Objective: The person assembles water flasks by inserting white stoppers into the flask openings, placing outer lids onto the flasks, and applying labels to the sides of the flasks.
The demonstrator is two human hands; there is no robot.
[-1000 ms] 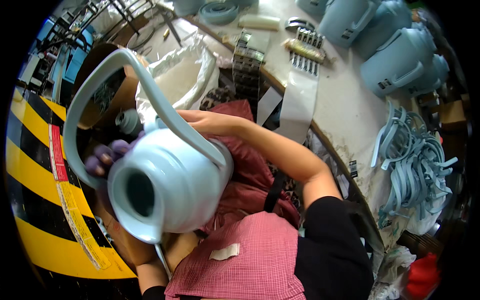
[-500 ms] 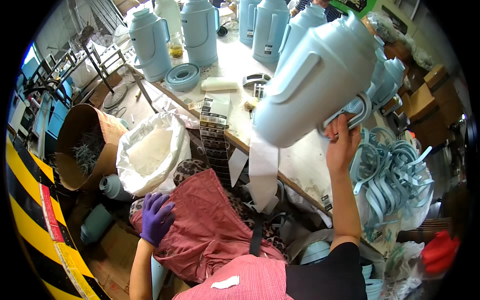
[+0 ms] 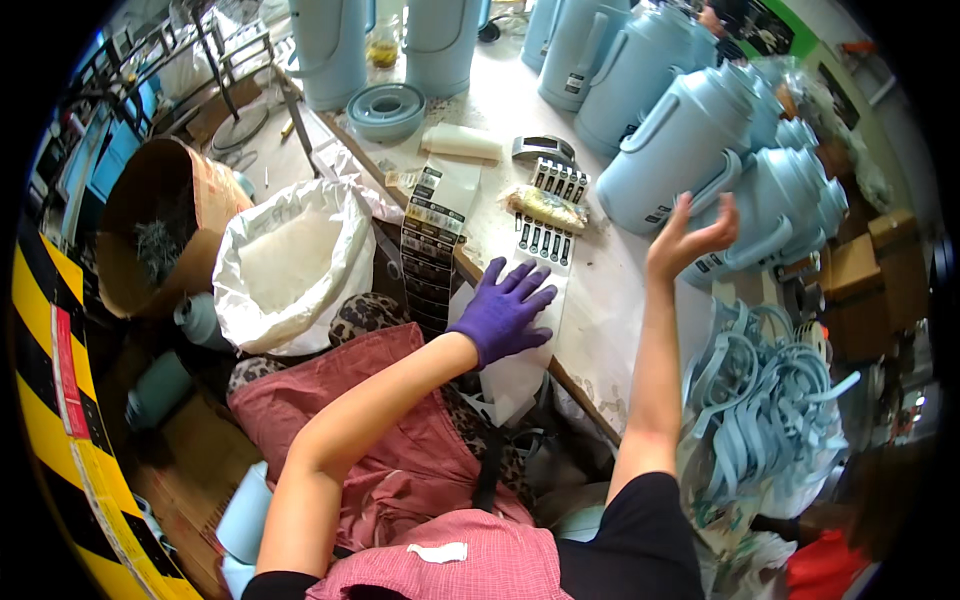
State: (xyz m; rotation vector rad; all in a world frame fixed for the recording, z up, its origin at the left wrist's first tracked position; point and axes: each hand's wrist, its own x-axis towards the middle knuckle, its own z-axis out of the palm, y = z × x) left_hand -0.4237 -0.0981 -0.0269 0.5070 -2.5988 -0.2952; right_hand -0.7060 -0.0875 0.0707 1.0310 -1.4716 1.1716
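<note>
The left hand (image 3: 503, 313) wears a close-fitting purple glove that ends at the wrist, while the right hand (image 3: 690, 240) is bare, and short black sleeves (image 3: 643, 535) leave both forearms uncovered. Over the chest lies a pinkish-red bib (image 3: 500, 555) with a fine woven check, marked by a small, pale, roughly rectangular patch (image 3: 438, 552). Below it, a plainer, creased dusty-red apron skirt (image 3: 370, 430) spreads over leopard-print legwear (image 3: 368, 314) in dark spots on tan, with a black strap (image 3: 487, 472) alongside.

The upper edge cuts off several blue jugs (image 3: 440, 45); the left hand (image 3: 505, 315) hides some white paper (image 3: 515, 385)
</note>
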